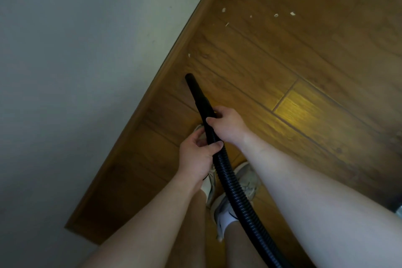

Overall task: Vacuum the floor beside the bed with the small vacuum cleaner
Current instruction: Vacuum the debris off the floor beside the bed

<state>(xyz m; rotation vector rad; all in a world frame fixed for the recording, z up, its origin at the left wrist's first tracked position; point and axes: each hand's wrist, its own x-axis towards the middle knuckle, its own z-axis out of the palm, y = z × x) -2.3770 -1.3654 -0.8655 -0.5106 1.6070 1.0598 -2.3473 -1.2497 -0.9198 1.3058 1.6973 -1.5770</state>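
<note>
Black plastic vacuum nozzle (196,93) and its ribbed black hose (235,183) are held in both hands. The tip is low over the brown wooden floor (326,72), close to the edge where it meets the pale grey bed (76,72). The right hand (228,125) has its fingers wrapped round the nozzle. The left hand (199,154) has its fingers curled round the hose just behind. To do this well, I think the tip should stay low and slide slowly along the bed edge toward the small white scraps (276,15) farther up the floor. The hose should stay clear of the grey shoes (248,178). The vacuum's body is not in view, because the hose runs off the bottom. I cannot tell if the tip touches the floor.
</note>
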